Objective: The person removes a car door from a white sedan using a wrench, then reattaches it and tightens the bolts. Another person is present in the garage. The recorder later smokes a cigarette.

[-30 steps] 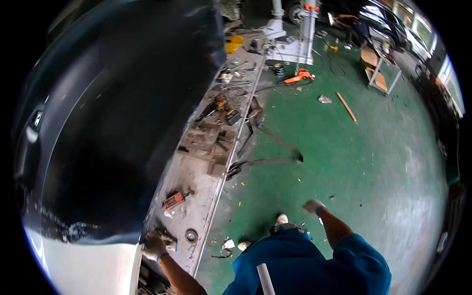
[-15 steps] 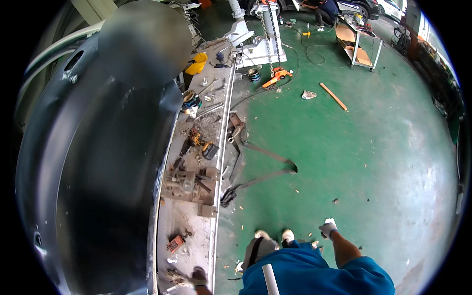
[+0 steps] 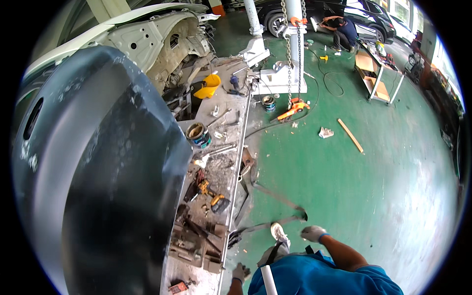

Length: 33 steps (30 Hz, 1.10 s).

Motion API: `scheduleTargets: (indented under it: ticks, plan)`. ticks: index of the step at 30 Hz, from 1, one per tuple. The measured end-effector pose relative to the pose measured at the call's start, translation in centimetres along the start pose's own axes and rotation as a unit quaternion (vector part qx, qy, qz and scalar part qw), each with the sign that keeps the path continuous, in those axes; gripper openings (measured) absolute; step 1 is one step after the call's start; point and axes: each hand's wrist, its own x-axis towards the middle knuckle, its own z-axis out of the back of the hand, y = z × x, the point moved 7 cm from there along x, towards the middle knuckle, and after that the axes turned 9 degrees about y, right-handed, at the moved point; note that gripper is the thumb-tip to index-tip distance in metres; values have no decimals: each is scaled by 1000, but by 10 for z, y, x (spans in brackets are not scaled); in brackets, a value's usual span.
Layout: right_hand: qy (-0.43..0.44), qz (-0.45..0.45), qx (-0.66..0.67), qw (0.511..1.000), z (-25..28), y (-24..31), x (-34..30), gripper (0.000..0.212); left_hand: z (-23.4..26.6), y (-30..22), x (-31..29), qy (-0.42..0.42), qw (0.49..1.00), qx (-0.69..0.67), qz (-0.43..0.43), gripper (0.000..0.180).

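Note:
My left hand (image 3: 241, 272), in a greyish work glove, hangs beside the front edge of the long metal bench (image 3: 204, 275). Its fingers look slightly apart, and nothing shows in them. My right hand (image 3: 313, 233), in a pale glove with a blue cuff, is out in front of my body over the green floor (image 3: 324, 182). Its fingers are loosely stretched to the left, with nothing visible in them; the palm side is hidden. Closest to my left hand on the bench are a small red box-like thing (image 3: 178, 287) and a rusty metal clamp block (image 3: 196, 250).
A large dark car panel (image 3: 123, 172) stands along the left. The bench carries a yellow-black cordless tool (image 3: 219, 203), an open can (image 3: 198, 135) and a yellow container (image 3: 209, 86). A strap (image 3: 280, 199), wooden strip (image 3: 350, 135) and orange chain hoist (image 3: 293, 109) lie ahead. A person (image 3: 342, 34) crouches by a black car.
I have moved forward along the bench, and the view has tilted up. My left hand has left the bench top and hangs beside it. My right hand has swung inward.

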Motion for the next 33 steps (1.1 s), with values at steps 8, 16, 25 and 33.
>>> scheduleTargets:
  ticks: [8, 16, 25, 33]
  plan:
    - [-244, -121, 581, 767, 150, -204, 55, 14, -132, -307, 34, 109, 983, 33, -142, 49]
    - [-198, -14, 107, 974, 136, -270, 202, 33, -146, -332, 42, -93, 991, 15, -93, 47]
    - [25, 40, 39, 998, 475, -352, 431, 9, -346, -267, -20, -150, 983, -97, 45, 44]
    - [-143, 36, 322, 935, 818, -94, 501, 23, -468, -348, -9, -148, 983, -105, -41, 52]
